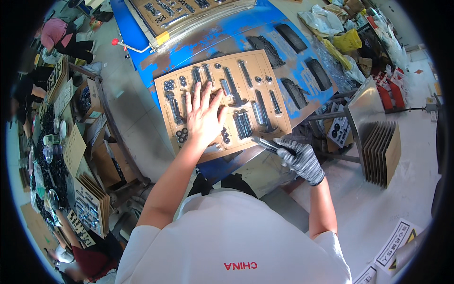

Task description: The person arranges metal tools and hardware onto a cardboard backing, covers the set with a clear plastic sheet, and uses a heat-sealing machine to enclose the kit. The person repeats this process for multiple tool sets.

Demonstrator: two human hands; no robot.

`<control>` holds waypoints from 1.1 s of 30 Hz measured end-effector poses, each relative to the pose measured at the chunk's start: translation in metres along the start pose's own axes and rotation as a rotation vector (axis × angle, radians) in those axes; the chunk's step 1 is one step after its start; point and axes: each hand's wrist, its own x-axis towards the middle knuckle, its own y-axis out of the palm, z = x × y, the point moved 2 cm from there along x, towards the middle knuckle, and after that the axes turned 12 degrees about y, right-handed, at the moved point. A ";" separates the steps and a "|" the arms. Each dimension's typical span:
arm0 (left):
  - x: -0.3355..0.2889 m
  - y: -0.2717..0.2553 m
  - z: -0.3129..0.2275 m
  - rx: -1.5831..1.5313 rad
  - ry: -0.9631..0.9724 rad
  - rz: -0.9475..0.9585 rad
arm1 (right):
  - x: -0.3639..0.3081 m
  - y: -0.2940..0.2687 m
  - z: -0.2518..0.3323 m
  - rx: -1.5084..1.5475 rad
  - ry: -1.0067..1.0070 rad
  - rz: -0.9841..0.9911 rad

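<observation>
A brown cardboard sheet (161, 94) lies on the blue work table. Dark metal parts are set across it, apparently under clear film: bolts, small black rings (181, 135), long bars and a cluster of black rods (243, 124). My bare left hand (205, 116) rests flat on the sheet's left half, fingers spread, hiding some parts. My right hand (302, 163), in a grey striped knit glove, is closed around a slim metal tool with dark handles (267, 143). The tool's tip reaches the sheet's near right edge; its exact kind is unclear.
Behind the sheet, a raised tray (165, 40) holds another filled board, with a red-knobbed lever (115, 42) beside it. Black pads (291, 38) cover the table's right side. Cardboard sheets (380, 151) stand at right. Other people work by a parts-covered bench (47, 142) at left.
</observation>
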 end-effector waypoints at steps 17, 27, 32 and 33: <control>-0.099 -0.053 0.075 -0.219 -0.482 -0.333 | 0.013 0.085 0.019 0.418 0.114 -0.166; -0.143 0.005 0.061 -0.990 -0.685 -0.328 | 0.019 0.057 0.068 0.247 0.113 0.086; -0.140 -0.004 0.061 -0.891 -0.661 -0.286 | 0.030 0.081 0.083 -0.008 0.006 0.020; -0.140 -0.005 0.060 -0.946 -0.650 -0.310 | 0.030 0.081 0.082 -0.027 0.147 0.079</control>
